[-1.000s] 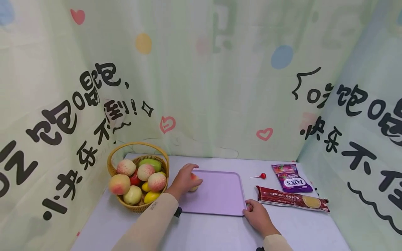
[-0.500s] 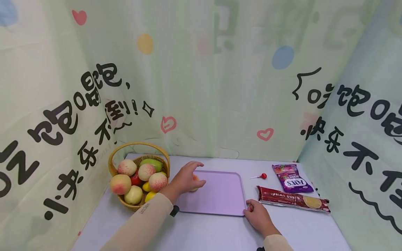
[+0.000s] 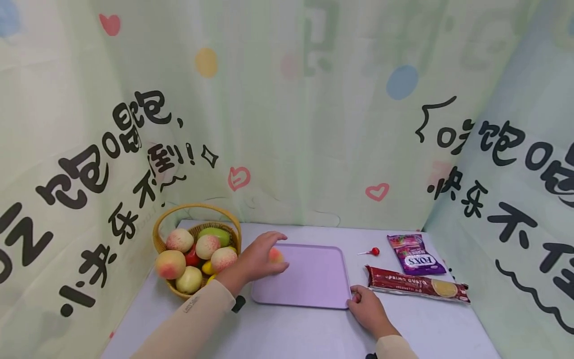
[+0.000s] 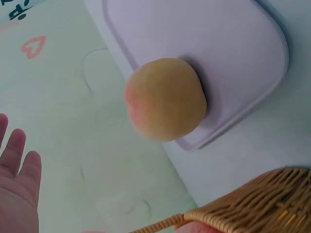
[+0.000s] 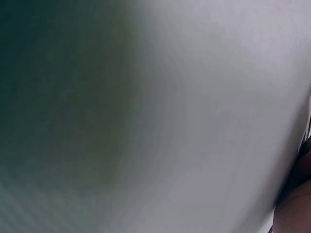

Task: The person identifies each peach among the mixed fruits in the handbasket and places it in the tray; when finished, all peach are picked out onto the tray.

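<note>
A peach [image 3: 276, 256] rests on the left end of a lilac tray [image 3: 314, 276]. My left hand [image 3: 259, 258] hovers beside and over it with thumb and fingers spread. In the left wrist view, a gap separates the fingers [image 4: 31, 170] from the peach [image 4: 165, 99], which shows whole near the tray's corner. At the tray's front right corner, my right hand [image 3: 369, 310] pinches the rim between thumb and curled fingers. The right wrist view is mostly blurred, with only a bit of the hand [image 5: 294, 208] at its right edge.
Left of the tray stands a wicker basket [image 3: 197, 205] heaped with peaches and other fruit. To the right lie a red lollipop [image 3: 375, 252], a purple Fox's candy bag [image 3: 417, 255] and a dark red spaghetti packet [image 3: 417, 284]. A printed curtain [image 3: 296, 124] surrounds the table.
My left hand first shifts slightly right, then draws back left, leaving more of the peach showing. My right hand stays at the tray corner.
</note>
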The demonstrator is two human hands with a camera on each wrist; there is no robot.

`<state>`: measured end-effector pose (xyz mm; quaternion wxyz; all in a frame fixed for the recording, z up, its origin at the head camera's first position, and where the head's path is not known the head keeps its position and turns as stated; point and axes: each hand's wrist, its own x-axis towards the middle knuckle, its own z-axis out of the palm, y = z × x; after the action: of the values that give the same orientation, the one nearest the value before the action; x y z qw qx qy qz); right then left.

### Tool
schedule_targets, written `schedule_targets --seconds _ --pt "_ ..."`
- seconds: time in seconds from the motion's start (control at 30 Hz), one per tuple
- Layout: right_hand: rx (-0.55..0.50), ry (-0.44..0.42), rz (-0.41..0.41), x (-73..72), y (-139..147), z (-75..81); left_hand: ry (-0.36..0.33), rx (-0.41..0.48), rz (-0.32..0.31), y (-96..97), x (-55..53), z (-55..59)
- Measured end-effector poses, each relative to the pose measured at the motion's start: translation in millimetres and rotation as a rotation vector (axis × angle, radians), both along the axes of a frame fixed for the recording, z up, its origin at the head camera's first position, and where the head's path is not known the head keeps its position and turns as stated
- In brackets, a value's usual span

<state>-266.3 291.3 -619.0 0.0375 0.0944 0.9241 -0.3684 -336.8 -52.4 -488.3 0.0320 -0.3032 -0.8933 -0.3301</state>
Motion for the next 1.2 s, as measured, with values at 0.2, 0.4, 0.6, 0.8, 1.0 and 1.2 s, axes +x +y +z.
schedule_targets --seconds 0.2,0.4,0.6,0.8,1.0,1.2 --pt "0.008 0.002 0.006 -0.8 -1 1.7 0.002 -0.035 0.010 -13.8 7.1 4.7" --pt "-0.001 -0.011 0.006 -0.1 -3 3.6 -0.013 -0.043 0.040 -26.9 13.1 10.3" --pt "-0.009 -0.016 0.007 -1.0 -3 4.1 0.023 -0.044 0.058 -36.6 15.2 14.8" --pt "0.002 -0.018 0.004 -1.8 -3 4.9 0.035 -0.023 0.101 -46.2 15.9 18.6" --pt "0.004 -0.021 0.011 -0.2 -2 5.7 0.007 0.020 0.144 -57.6 13.5 19.5" --pt "0.001 -0.028 0.003 0.5 -1 3.9 0.019 0.024 0.167 -70.6 9.1 17.2"
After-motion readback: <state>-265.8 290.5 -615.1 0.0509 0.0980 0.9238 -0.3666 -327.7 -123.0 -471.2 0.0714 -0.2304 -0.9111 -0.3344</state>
